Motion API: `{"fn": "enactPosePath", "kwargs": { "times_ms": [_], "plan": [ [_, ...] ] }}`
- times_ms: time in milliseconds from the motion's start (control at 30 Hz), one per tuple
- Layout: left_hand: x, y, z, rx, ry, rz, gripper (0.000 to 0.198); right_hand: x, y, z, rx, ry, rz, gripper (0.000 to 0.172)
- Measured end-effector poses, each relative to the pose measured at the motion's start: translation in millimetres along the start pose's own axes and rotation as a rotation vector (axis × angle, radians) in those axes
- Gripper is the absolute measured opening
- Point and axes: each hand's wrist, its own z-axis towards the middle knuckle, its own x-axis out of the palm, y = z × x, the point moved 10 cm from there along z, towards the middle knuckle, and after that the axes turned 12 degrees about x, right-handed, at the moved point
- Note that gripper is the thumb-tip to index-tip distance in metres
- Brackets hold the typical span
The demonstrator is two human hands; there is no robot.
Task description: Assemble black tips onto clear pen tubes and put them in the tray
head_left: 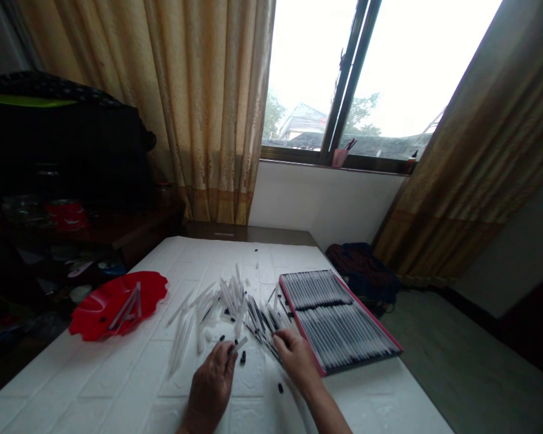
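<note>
My left hand (213,375) is closed around a short translucent plastic tube (241,345), whose end sticks out past the thumb and fingertips. To its right, my right hand (294,354) reaches to the near edge of a bundle of thin dark sticks (259,316), thumb and fingers pinched together; what lies between them is hidden. Beyond both hands spreads a loose heap of clear plastic tubes (230,294). Small black caps (243,358) lie scattered near my hands. Just right of my right hand, a flat pink-edged box (353,325) holds two rows of dark-ended clear tubes.
A red scalloped plate (151,293) with a few clear tubes stands at the left on the white brick-patterned table (113,377). Dark folded cloth (362,265) lies beyond the table's right edge. A dark cabinet (136,226) stands left, and a pink cup (339,158) sits on the windowsill.
</note>
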Motion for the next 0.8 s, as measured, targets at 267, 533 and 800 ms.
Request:
{"fn": "enactPosePath", "kwargs": {
  "times_ms": [267, 533, 800],
  "plan": [
    [1.3, 2, 0, -0.005, 0.009, 0.007, 0.021, 31, 18, -4, -0.012, 0.006, -0.658, 0.013],
    [3.7, 5, -1, -0.001, 0.038, -0.034, 0.028, 13, 21, -8, -0.014, -0.032, -0.604, 0.018],
    [-4.9, 17, -4, -0.041, -0.042, 0.037, 0.022, -36, 8, -23, -0.037, -0.027, 0.223, 0.028]
  ]
}}
